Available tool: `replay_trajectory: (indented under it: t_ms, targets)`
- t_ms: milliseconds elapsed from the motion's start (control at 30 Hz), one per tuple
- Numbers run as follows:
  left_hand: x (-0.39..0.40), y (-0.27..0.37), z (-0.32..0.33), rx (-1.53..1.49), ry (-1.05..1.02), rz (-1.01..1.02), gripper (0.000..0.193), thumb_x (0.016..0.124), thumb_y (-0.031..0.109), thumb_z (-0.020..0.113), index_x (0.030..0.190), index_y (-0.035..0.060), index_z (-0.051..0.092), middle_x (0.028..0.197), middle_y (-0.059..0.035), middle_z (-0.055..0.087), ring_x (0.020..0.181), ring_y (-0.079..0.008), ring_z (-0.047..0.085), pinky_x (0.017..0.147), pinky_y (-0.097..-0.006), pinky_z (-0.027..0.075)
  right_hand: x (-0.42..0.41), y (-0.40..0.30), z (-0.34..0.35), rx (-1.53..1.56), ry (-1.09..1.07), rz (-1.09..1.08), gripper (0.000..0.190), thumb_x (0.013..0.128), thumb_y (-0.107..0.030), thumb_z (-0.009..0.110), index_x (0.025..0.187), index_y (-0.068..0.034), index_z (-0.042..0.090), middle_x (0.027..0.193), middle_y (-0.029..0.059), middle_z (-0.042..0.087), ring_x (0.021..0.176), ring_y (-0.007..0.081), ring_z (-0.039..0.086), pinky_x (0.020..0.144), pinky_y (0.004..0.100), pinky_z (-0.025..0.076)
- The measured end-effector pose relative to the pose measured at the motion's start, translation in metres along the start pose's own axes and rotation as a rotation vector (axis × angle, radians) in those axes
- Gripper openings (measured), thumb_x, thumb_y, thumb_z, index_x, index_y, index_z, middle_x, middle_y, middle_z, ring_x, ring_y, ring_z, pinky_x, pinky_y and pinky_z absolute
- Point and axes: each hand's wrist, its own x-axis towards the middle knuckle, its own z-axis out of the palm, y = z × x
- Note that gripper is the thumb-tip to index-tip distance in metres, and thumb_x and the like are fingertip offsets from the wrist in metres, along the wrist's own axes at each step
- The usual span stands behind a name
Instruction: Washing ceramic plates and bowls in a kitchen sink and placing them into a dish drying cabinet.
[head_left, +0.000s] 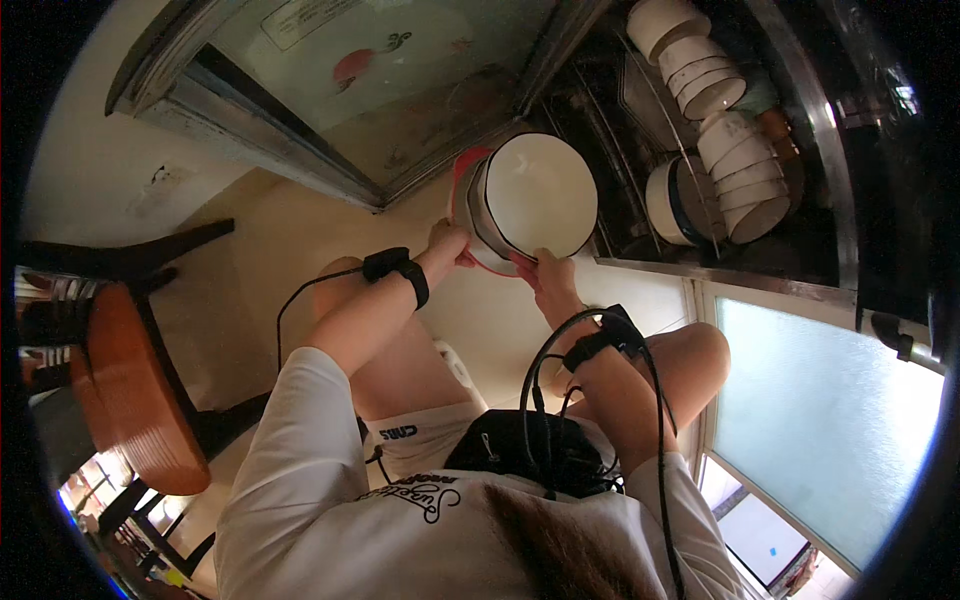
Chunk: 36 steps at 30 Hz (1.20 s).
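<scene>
Both hands are around a stack of nested round vessels held in front of a low open cabinet. Innermost is a white basin (541, 195) with a dark rim, its cream inside facing me. Around it shows an outer vessel with a red rim (474, 159). My left hand (450, 241) grips the red rim at the lower left of the stack. My right hand (553, 279) is closed on the near edge, its thumb at the white basin's rim. The fingers behind the stack are partly hidden.
On the right, a dark cabinet with wire racks (679, 135) holds several stacked white bowls (750, 180) and a white pot (667, 202). A glass-panelled door (420, 90) stands at the upper left. A wooden chair (142, 397) is on the left, a frosted glass panel (817, 420) at right.
</scene>
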Motion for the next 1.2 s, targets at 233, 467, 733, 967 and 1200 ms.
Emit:
replay_trajectory:
  t_ms: [233,467,733,967,1200]
  targets:
    - [-0.011,0.006,0.010,-0.077,-0.043,-0.006,0.011,0.070,-0.002,0.042,0.080,-0.0051,0.042,0.062,-0.0159,0.050,0.044,-0.0292,0.054,0.038,-0.0371,0.050,-0.005,-0.001,0.011,-0.021,0.076,-0.049,0.020,0.080,-0.003,0.040,0.099,0.004,0.042,0.090,0.0128,0.054,0.075,0.0244,0.062,0.054,0.0261,0.050]
    - [-0.002,0.004,0.006,-0.038,-0.031,0.068,0.012,0.069,-0.001,0.041,0.081,-0.0041,0.042,0.062,-0.0140,0.049,0.046,-0.0270,0.055,0.038,-0.0363,0.050,-0.002,-0.002,0.010,-0.038,0.066,0.006,0.021,0.080,-0.003,0.040,0.100,0.005,0.042,0.092,0.0129,0.054,0.076,0.0244,0.062,0.056,0.0275,0.050]
    - [0.008,-0.008,-0.004,0.016,0.020,-0.069,0.010,0.069,0.000,0.042,0.078,-0.0026,0.043,0.061,-0.0142,0.050,0.048,-0.0281,0.056,0.041,-0.0389,0.051,0.007,0.008,-0.001,-0.024,0.055,0.057,0.022,0.080,-0.003,0.041,0.099,0.006,0.043,0.091,0.0150,0.056,0.076,0.0243,0.062,0.057,0.0271,0.051]
    - [0.007,-0.002,-0.005,0.084,-0.036,-0.101,0.009,0.070,0.002,0.045,0.078,-0.0017,0.045,0.058,-0.0129,0.050,0.047,-0.0272,0.056,0.041,-0.0386,0.050,0.004,0.005,-0.031,0.021,0.063,0.076,0.021,0.080,-0.005,0.039,0.097,0.006,0.044,0.092,0.0156,0.056,0.076,0.0224,0.062,0.060,0.0272,0.051]
    - [0.020,-0.040,-0.005,-0.121,-0.171,-0.212,0.019,0.071,0.003,0.045,0.090,-0.0004,0.044,0.072,-0.0130,0.049,0.060,-0.0272,0.054,0.060,-0.0405,0.052,0.006,0.009,-0.055,0.064,0.172,0.110,0.022,0.082,-0.007,0.037,0.101,0.002,0.044,0.092,0.0133,0.057,0.076,0.0219,0.061,0.064,0.0276,0.048]
